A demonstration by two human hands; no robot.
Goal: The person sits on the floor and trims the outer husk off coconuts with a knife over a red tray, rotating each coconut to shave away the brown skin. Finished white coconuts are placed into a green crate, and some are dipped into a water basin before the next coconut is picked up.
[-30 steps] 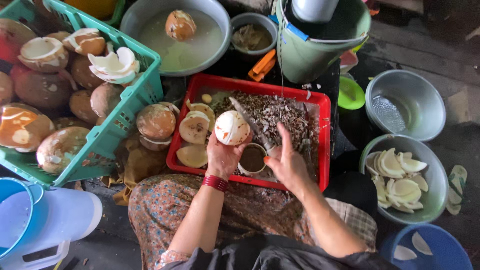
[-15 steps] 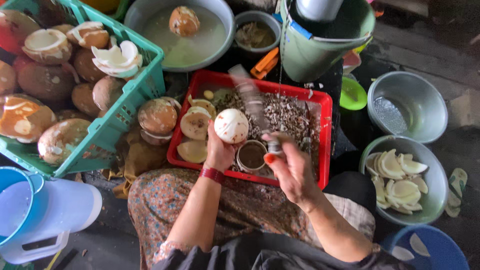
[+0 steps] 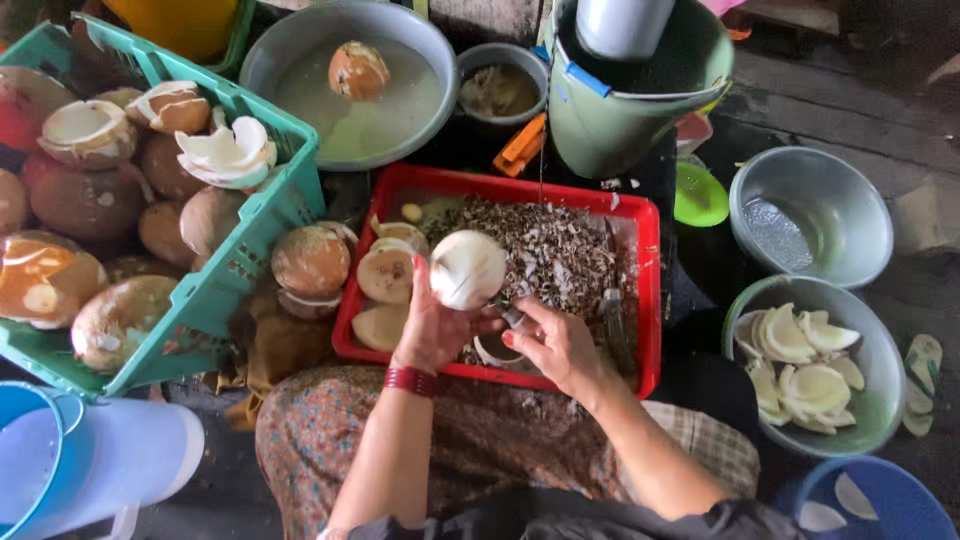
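Fingers (image 3: 425,300) of the left hand (image 3: 435,330) cup the peeled coconut (image 3: 466,268), seemingly.

Left hand (image 3: 432,325) raised, fingers curled; right hand (image 3: 555,345) gripping beside it.

Left hand (image 3: 435,325) grips peeled coconut (image 3: 467,268) over red tray (image 3: 520,186).

The red tray (image 3: 648,300) looks like glossy moulded plastic, its floor covered with rough, dry brown shavings (image 3: 545,245). The peeled coconut piece (image 3: 467,268) in the left hand (image 3: 435,325) looks smooth, pale and matt. The green crate (image 3: 240,265) at the tray's left edge is open-lattice plastic, holding rough, fibrous coconut halves (image 3: 85,195). The basins (image 3: 812,212) beyond the tray's right edge look like dull grey metal. The cloth (image 3: 470,450) at its near edge is patterned fabric.
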